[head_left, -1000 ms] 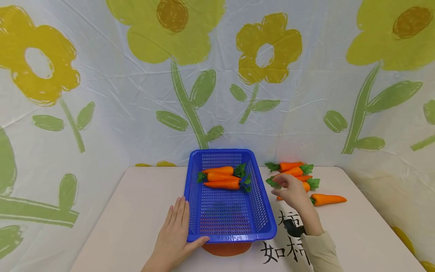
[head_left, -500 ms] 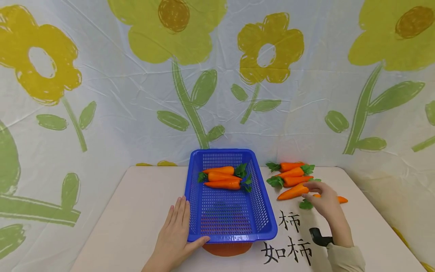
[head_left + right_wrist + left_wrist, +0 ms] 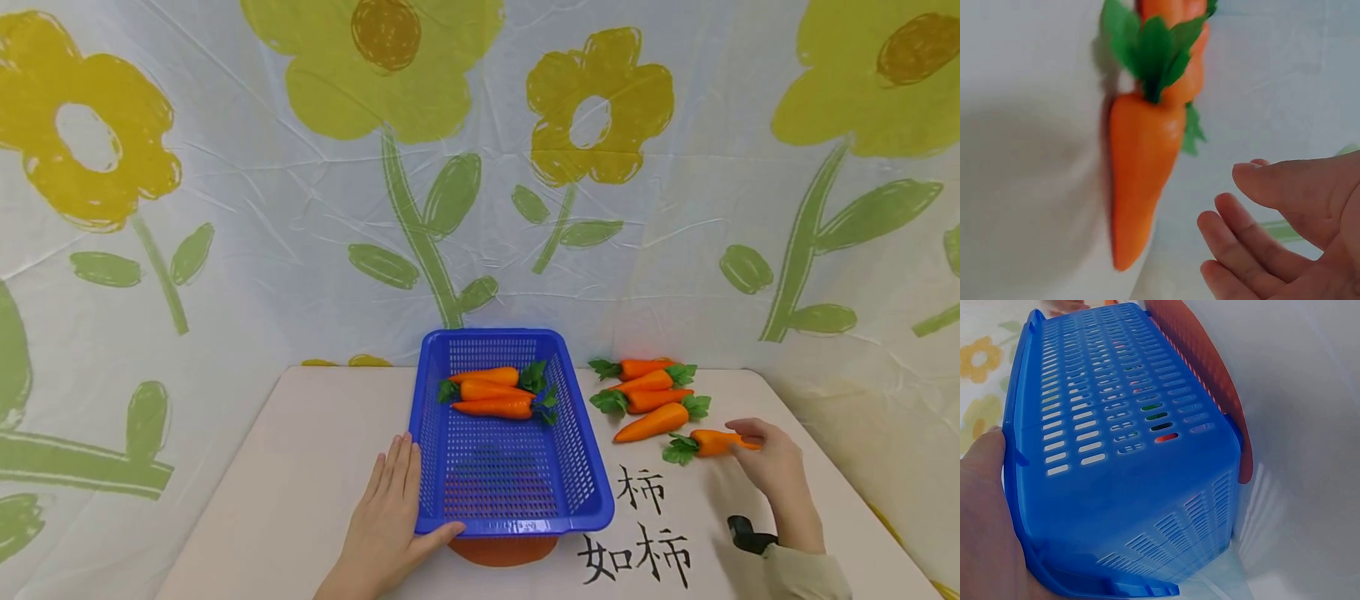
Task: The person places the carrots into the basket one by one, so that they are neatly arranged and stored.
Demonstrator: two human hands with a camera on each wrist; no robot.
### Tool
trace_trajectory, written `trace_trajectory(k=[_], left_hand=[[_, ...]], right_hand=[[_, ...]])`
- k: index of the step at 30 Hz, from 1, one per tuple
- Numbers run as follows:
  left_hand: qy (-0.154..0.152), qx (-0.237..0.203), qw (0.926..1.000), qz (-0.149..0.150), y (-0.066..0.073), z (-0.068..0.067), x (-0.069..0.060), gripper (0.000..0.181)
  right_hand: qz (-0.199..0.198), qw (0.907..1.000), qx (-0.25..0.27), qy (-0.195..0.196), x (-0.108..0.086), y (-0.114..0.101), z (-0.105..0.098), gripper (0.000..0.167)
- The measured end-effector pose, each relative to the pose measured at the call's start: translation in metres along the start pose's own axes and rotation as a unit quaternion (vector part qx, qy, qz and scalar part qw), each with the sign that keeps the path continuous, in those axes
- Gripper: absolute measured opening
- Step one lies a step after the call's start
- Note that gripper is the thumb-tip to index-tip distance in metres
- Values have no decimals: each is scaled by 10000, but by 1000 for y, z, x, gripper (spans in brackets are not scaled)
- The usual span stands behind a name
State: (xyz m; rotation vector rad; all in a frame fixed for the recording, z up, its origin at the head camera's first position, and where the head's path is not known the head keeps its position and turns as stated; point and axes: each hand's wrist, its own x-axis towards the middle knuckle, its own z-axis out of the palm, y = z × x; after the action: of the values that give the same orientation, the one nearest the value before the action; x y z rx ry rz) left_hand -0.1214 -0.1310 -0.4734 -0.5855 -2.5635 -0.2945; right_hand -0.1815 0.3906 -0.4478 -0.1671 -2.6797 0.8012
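Note:
My left hand (image 3: 378, 521) lies with straight fingers along the left side of a blue plastic basket (image 3: 517, 527), its thumb on the front rim. Three orange carrots (image 3: 495, 407) with green tops lie side by side in the far half of the basket. On the right, my right hand (image 3: 776, 467) hovers at the pointed end of a carrot (image 3: 712, 443), the nearest of a group on the table. In the right wrist view a gap shows between the fingers (image 3: 1235, 228) and that carrot (image 3: 1144, 162), and nothing is held.
Several more carrots (image 3: 652, 422) lie in a loose column right of the basket, tops pointing different ways. Black written characters (image 3: 637, 558) and an orange-brown round patch (image 3: 502, 552) mark the pale tabletop (image 3: 300, 467). A flower-printed cloth (image 3: 300, 208) hangs behind the table.
My right hand has moved rightward over the carrots, from the left end of the group to the nearest carrot's tip, uncovering the others. My left hand and the basket have stayed put.

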Motion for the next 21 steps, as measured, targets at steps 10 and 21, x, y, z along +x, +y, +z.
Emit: trace_trajectory(k=[10, 21], left_hand=[[54, 58, 10000, 34, 0, 0, -1, 108], [75, 77, 9999, 40, 0, 1, -1, 108]], right_hand=[[125, 9971, -524, -536, 15, 49, -13, 37], [79, 9891, -858, -1197, 28, 71, -12, 35]])
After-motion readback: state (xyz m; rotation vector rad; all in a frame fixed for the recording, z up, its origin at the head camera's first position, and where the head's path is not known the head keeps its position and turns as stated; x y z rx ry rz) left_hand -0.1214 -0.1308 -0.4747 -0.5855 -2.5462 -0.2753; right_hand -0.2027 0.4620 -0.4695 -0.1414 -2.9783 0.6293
